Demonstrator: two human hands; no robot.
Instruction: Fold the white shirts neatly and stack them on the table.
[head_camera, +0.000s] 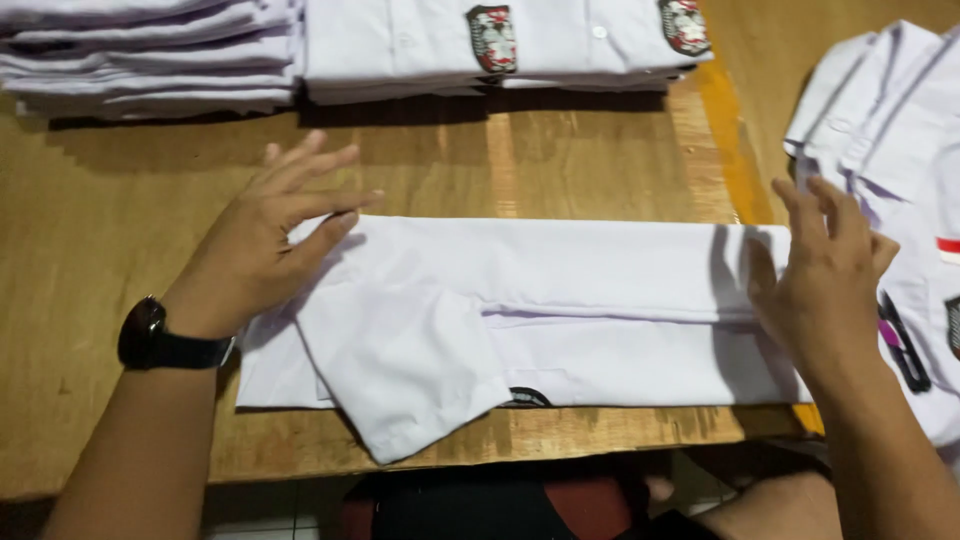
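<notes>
A white short-sleeved shirt (560, 300) lies on the wooden table (110, 210), folded lengthwise into a long strip, one sleeve hanging toward the near edge. My left hand (268, 238), a black watch on its wrist, rests with spread fingers on the shirt's left end. My right hand (825, 268) presses flat on the shirt's right end, fingers apart. Neither hand grips anything.
Stacks of folded white shirts (150, 55) line the table's far edge, some showing a dark chest badge (492, 38). More white shirts (880, 100) lie in a loose pile at the right. A dark pen-like object (905, 345) lies beside my right hand.
</notes>
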